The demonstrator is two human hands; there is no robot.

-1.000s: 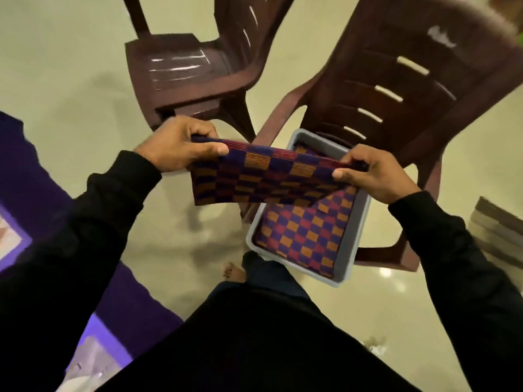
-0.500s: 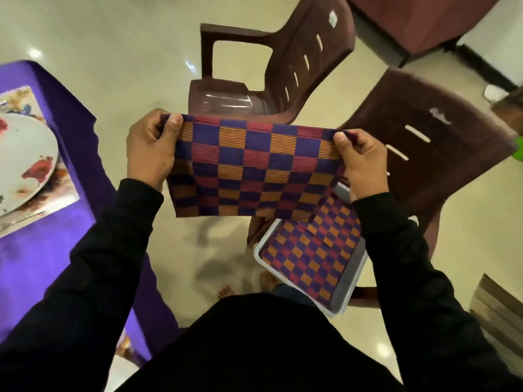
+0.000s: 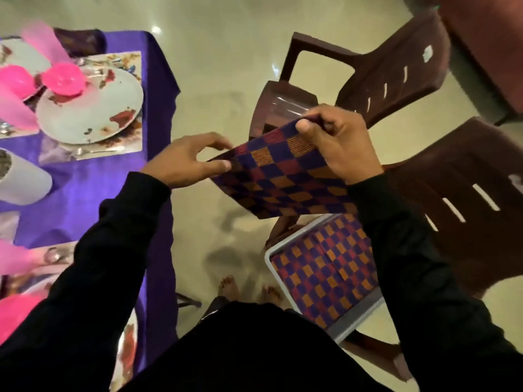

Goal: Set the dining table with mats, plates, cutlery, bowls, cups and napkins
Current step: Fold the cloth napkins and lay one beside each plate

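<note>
A checkered napkin (image 3: 283, 179) in purple, red and orange hangs in the air between my hands. My left hand (image 3: 186, 162) pinches its left edge between thumb and fingers. My right hand (image 3: 336, 142) grips its upper right corner. Below it a grey tray (image 3: 351, 321) on a brown chair holds more checkered napkins (image 3: 322, 275). At the left, the purple-clothed table (image 3: 90, 188) carries a patterned mat (image 3: 127, 60), a white plate (image 3: 93, 117), a pink bowl (image 3: 63, 79) and pink cups (image 3: 42, 43).
Two brown plastic chairs stand at the right: one (image 3: 382, 77) behind the napkin, one (image 3: 467, 199) under the tray. A white cup (image 3: 19, 179) lies at the table's left edge. A second place setting (image 3: 42, 264) shows at lower left. Bare feet (image 3: 229, 287) stand on the glossy floor.
I have turned left, so the table now fills the left side. The napkin has come down and tilted flat, and my hands are closer together on it.
</note>
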